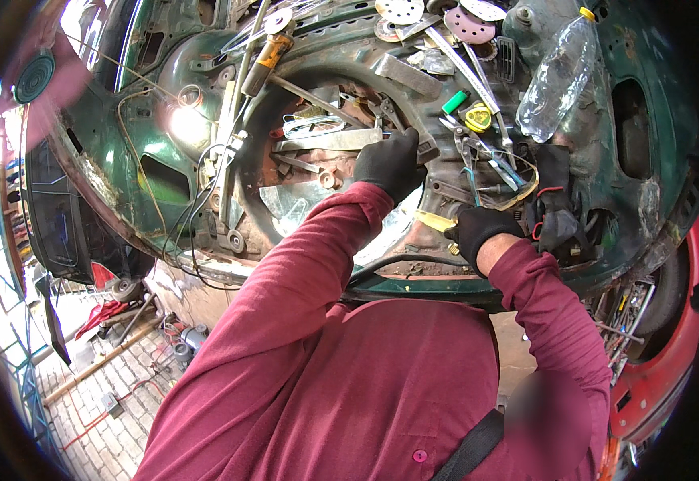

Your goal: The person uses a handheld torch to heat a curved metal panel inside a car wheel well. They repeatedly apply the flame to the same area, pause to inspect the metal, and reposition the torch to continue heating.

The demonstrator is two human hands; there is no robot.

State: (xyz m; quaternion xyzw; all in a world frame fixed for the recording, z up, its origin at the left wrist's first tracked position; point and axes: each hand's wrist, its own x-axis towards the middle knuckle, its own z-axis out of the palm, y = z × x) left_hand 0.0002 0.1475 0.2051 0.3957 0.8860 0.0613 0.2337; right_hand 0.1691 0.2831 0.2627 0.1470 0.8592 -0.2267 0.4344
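My left hand (388, 166), in a black glove, is closed over the round well of a green car body. A grey metal piece (428, 147) shows at its right side, and a flat metal bar (329, 142) lies against its left. What the fingers hold is hidden. My right hand (484, 231), also gloved in black, is closed on a flat yellow piece (435, 220) that points left toward the well. Pliers (466, 148) and other hand tools lie just beyond the right hand.
Inside the well (245, 160) lie a coil of pale cord (313, 126) and metal scraps. An orange power tool (269, 58) rests behind it, with sanding discs (471, 26) farther back. A clear plastic bottle (558, 76) lies at the right. Black cables (193, 212) run along the left.
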